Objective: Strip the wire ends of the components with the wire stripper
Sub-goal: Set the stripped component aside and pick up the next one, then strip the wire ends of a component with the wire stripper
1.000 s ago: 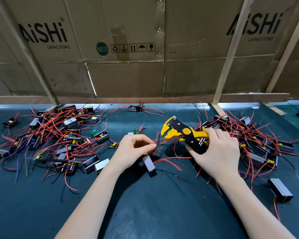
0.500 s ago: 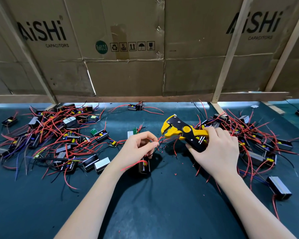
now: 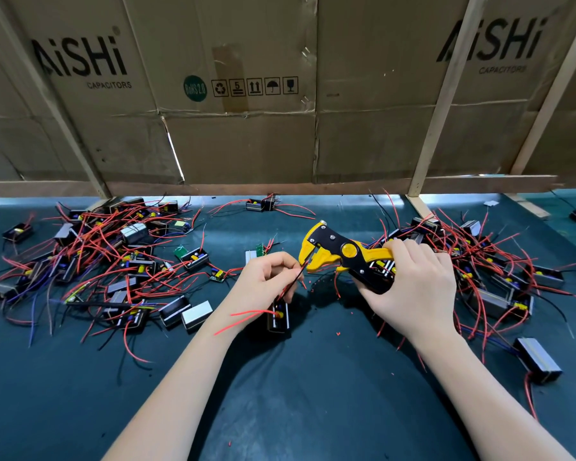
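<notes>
Since half a second ago your left hand (image 3: 266,281) has brought the wire (image 3: 291,281) it pinches up to the mouth of the wire stripper (image 3: 343,257), whose handles your right hand (image 3: 413,287) grips with curled fingers, while the component (image 3: 279,318) hangs below your left hand just over the green mat (image 3: 313,394). You are mid-strip on one lead, judging by the insulation crumbs under the tool, and both piles, left (image 3: 97,261) and right (image 3: 486,261), suggest plenty remains, though I cannot tell which holds finished pieces.
</notes>
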